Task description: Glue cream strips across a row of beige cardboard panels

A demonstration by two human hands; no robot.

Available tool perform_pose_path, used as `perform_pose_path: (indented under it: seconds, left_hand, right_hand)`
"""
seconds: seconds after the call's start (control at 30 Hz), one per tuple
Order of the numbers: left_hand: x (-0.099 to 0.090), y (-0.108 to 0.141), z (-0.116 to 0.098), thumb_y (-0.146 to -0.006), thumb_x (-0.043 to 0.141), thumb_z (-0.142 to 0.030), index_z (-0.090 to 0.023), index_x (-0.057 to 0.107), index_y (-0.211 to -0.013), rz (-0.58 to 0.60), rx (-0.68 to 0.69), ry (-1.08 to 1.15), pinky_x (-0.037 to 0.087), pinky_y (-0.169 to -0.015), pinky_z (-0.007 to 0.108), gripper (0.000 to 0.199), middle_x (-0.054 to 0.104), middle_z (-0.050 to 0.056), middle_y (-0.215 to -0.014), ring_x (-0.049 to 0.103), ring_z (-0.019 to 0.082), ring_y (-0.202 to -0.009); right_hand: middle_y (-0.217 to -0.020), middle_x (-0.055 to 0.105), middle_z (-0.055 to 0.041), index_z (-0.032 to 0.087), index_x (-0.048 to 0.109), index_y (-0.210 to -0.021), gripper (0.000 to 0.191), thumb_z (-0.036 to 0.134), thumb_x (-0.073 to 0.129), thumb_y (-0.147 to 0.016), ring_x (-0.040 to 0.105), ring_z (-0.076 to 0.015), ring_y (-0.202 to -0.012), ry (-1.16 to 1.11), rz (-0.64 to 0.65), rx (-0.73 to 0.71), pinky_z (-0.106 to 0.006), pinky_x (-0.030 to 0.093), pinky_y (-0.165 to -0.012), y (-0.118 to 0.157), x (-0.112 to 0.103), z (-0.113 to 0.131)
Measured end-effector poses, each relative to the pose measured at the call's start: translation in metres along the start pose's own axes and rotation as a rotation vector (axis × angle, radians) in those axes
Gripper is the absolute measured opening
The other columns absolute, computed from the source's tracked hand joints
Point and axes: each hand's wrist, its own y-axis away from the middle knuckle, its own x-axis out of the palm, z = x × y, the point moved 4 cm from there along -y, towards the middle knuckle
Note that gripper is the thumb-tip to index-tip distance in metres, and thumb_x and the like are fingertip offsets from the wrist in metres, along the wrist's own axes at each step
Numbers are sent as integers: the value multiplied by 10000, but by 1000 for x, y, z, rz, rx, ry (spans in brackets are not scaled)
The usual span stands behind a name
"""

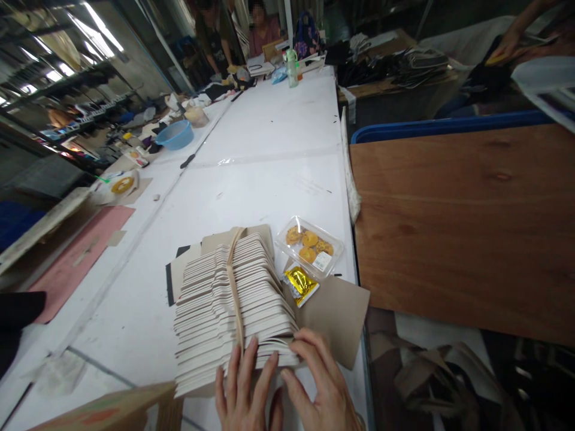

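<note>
A long row of thin white pieces (211,305) lies fanned on the white table, with a beige band (234,281) running over it. My left hand (249,389) rests with spread fingers on the near end of the row, close to the band's lower end. At the row's near right corner, my right hand (321,383) has its thumb and forefinger around the edge of the pieces. Grey-brown card (336,317) lies right of the row, beside a gold packet (300,284) and a clear box of cookies (309,245).
A cardboard box (117,410) stands at the near left. A blue bowl (175,136) and a green bottle (291,69) are farther back. Right of the table edge is a wooden board (462,227) on a blue frame. Other people are in the background.
</note>
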Motion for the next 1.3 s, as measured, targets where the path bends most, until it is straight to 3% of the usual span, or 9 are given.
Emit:
perform_pose_path:
  seconds: [0.17,0.53,0.67,0.83,1.0,1.3]
  left_hand:
    - [0,-3,-1,-770,526,-206,-312,299,-1369,-33,-44,-36,168,-1094,483,648,467,54,-1347,294,234,-1321]
    - [0,-2,-5,-764,525,-224,-281,332,-1361,-42,-59,-87,153,-1097,490,630,541,79,-1264,311,233,-1312]
    - [-9,-15,-10,-763,509,-252,-266,372,-1342,-57,-72,-133,102,-1096,523,595,525,89,-1286,296,241,-1318]
    - [-8,-32,-12,-771,470,-260,-289,365,-1343,43,-34,-104,92,-1081,554,582,451,80,-1362,259,261,-1334]
    - [1,-28,-6,-741,517,-359,-320,374,-1332,89,-56,-51,72,-1090,513,609,441,64,-1375,267,255,-1331]
    - [4,-24,-4,-729,530,-421,-335,374,-1329,67,-41,-9,63,-1099,462,626,477,55,-1348,268,220,-1332]
  right_hand:
    - [-1166,551,-101,216,537,-998,197,227,552,-802,554,-210,-1074,0,-22,-9,-289,512,-863,-3,-1,2]
    - [-1062,604,-97,205,526,-999,177,229,531,-824,584,-193,-1008,-33,-80,-59,-271,516,-836,-4,-1,5]
    - [-999,617,-85,206,539,-1011,189,254,530,-829,604,-185,-950,-79,-96,-37,-249,522,-805,-3,0,4]
    - [-1010,604,-90,180,440,-1247,418,287,505,-848,608,-168,-910,-143,-43,23,-233,529,-780,-6,2,-1]
    - [-1101,567,-95,192,430,-1286,445,253,504,-851,580,-168,-997,-123,63,26,-227,501,-850,-6,7,-6]
    - [-1063,576,-87,200,466,-1267,424,268,515,-851,588,-166,-988,-57,-14,-31,-204,506,-837,-4,6,-5]
